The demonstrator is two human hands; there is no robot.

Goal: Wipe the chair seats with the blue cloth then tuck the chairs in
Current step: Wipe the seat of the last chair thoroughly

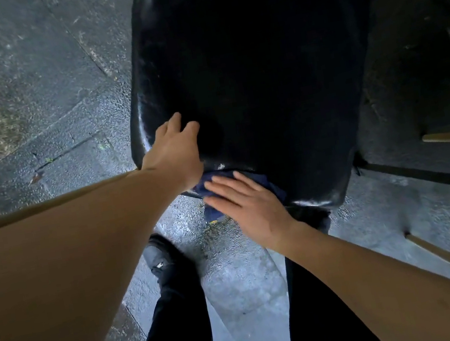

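Your right hand (249, 208) is pressing the blue cloth (211, 186) flat-fingered on the chair seat's (261, 75) near edge; your left hand (176, 151), fingers loosely apart, is resting on the seat's left edge.

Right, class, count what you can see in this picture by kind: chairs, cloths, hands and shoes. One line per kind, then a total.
Chairs: 1, the black chair
Cloths: 1, the blue cloth at the seat's near edge
Hands: 2, the left hand on the seat and the right hand flat on the cloth
Shoes: 1, a dark shoe
Total: 5
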